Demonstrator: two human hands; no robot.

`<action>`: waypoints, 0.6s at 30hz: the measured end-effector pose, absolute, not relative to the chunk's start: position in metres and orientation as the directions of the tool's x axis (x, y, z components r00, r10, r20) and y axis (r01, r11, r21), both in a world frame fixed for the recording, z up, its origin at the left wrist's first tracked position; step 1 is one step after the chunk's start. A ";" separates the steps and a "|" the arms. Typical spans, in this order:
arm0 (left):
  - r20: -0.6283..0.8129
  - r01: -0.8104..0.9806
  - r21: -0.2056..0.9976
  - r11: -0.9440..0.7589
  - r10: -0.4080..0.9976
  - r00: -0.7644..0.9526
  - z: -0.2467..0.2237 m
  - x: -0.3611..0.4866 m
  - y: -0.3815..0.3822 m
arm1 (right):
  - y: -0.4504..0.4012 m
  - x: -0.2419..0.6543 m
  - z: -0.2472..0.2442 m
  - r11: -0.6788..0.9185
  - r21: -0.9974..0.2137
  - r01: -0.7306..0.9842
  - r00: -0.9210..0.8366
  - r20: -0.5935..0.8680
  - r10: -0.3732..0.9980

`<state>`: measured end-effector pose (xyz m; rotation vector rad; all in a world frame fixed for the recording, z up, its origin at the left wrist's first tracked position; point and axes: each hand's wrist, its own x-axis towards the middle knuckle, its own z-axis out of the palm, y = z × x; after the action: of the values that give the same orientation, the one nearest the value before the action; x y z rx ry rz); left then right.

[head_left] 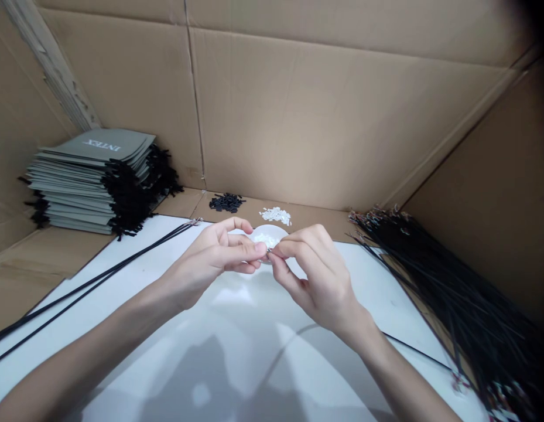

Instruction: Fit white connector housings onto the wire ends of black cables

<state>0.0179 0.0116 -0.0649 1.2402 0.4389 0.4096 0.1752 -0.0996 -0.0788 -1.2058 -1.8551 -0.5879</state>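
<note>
My left hand (228, 249) and my right hand (313, 275) meet at the fingertips above the white table (236, 346). Each is closed in a pinch of thumb and fingers. Between them sits a tiny dark piece (269, 251), too small to name. Directly behind the fingertips is a small white dish (276, 230) with whitish bits in it, partly covered by the hands. A thin black cable (416, 350) comes out from behind my right wrist and runs to the lower right; whether it reaches my fingers is hidden.
Gray INTEX-printed sheets with black fringes (78, 187) are stacked at left. Black cables (100, 272) lie on the left; a big bundle of cables (451, 293) with bare wire ends lies right. Small black tubes (226, 203) and white pieces (275, 215) lie by the cardboard wall (298, 117).
</note>
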 end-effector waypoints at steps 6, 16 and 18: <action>-0.079 -0.062 0.967 0.246 0.523 0.848 -0.065 0.019 0.010 | -0.097 0.176 -0.081 0.469 -0.058 0.881 -0.215 0.834 0.508; -0.105 -0.067 0.958 0.278 0.558 0.823 -0.065 0.022 0.015 | -0.095 0.179 -0.085 0.416 -0.755 0.507 0.219 0.579 0.785; -0.099 -0.059 0.965 0.256 0.562 0.821 -0.066 0.022 0.016 | -0.096 0.178 -0.082 0.339 -0.834 0.435 0.225 0.465 0.856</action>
<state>0.0222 0.0165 -0.0656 1.2512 0.4762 0.4434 0.1784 -0.0960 -0.0816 -1.2799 -1.3975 0.4404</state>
